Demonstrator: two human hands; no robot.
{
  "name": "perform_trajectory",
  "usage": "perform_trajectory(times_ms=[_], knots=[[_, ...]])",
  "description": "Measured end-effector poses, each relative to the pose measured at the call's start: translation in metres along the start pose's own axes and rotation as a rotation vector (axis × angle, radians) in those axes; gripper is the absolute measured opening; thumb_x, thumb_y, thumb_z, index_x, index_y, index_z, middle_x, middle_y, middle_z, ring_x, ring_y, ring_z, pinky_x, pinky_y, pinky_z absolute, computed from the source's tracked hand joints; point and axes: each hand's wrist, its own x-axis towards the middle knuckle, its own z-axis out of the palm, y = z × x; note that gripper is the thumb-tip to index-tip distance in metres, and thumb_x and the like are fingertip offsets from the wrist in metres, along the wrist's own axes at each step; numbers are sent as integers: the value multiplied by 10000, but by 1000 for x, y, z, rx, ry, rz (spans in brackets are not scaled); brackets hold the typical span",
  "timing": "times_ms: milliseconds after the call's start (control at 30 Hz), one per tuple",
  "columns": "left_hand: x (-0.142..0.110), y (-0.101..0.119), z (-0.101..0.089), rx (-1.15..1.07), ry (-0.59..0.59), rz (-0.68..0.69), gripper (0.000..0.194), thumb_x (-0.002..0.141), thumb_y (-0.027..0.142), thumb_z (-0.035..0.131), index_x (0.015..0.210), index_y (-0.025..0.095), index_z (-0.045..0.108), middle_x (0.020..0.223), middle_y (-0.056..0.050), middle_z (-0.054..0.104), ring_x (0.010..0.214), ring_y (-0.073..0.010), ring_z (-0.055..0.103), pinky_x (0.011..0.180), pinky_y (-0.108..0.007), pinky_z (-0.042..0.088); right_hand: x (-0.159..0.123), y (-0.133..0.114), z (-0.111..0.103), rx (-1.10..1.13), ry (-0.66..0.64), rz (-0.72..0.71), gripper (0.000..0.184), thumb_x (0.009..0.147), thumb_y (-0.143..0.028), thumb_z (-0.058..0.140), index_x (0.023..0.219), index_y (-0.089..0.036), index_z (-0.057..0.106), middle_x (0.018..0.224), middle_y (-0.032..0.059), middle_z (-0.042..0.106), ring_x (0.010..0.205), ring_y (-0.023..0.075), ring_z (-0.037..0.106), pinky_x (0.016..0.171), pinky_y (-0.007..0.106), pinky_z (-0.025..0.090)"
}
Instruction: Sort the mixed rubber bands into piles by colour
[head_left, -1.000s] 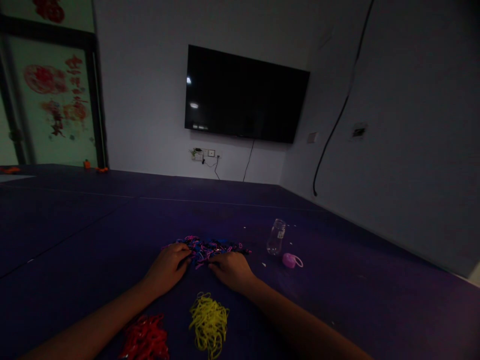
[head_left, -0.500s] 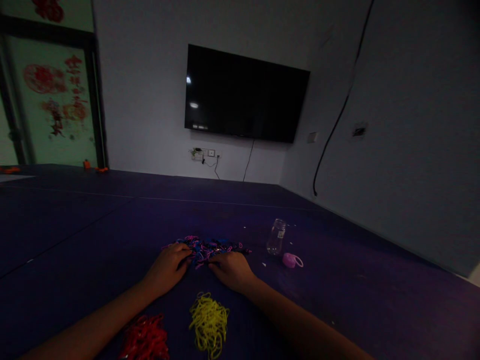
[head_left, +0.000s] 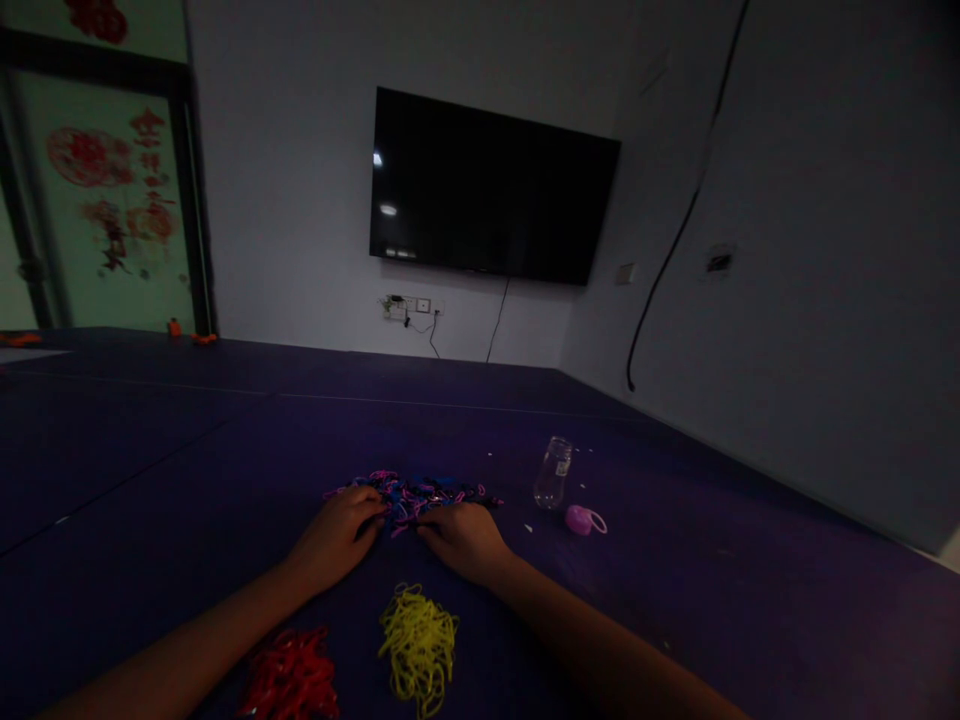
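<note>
A mixed heap of pink, blue and black rubber bands [head_left: 409,495] lies on the dark purple surface in front of me. My left hand [head_left: 345,525] rests at its left edge, thumb and fingers apart, tips touching the bands. At the near right edge is my right hand [head_left: 461,535], fingers bent and loosely apart; some fingertips are hidden. Neither hand lifts anything. Between my forearms sits a pile of yellow rubber bands [head_left: 418,645]. A pile of red rubber bands [head_left: 292,678] is beside my left forearm, cut off by the frame's bottom edge.
A clear bottle [head_left: 553,475] stands uncapped right of the heap, with a pink cap with a loop [head_left: 580,520] beside it. Small white scraps [head_left: 528,528] lie nearby. Beyond the purple surface [head_left: 225,470] a television [head_left: 491,190] hangs on the wall; a black cable [head_left: 679,235] dangles at right.
</note>
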Motion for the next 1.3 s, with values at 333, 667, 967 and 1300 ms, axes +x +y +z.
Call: perform_trajectory(times_ms=[333,667,967,1300], knots=[[1,7,-3,3,-40,-4,176,819,106,479,782,175,636,856,-45,619,827,-182,579,755,-311,451,-1,-3,-4,-1,1,9,282,882,-344,461,1072,-283,661,989,3,714,889,171,656,686,217,430],[2,6,-3,5,-66,10,192,822,111,468,799,185,643,831,-42,621,814,-188,571,737,-314,439,-1,-2,-3,-4,1,1,278,882,-352,458,1057,-283,664,986,1,713,890,171,650,703,222,424],[2,10,-6,16,-59,23,175,811,113,466,765,183,619,827,-42,623,810,-192,571,732,-316,441,-1,-2,-3,-3,-1,12,271,886,-358,462,1054,-287,662,1010,-6,709,886,169,654,698,220,427],[2,9,-7,0,-87,21,156,802,108,484,793,184,620,853,-42,621,832,-197,574,752,-325,443,-1,-3,-4,-1,10,-11,272,889,-343,450,1041,-283,667,993,-6,712,899,170,652,705,221,426]])
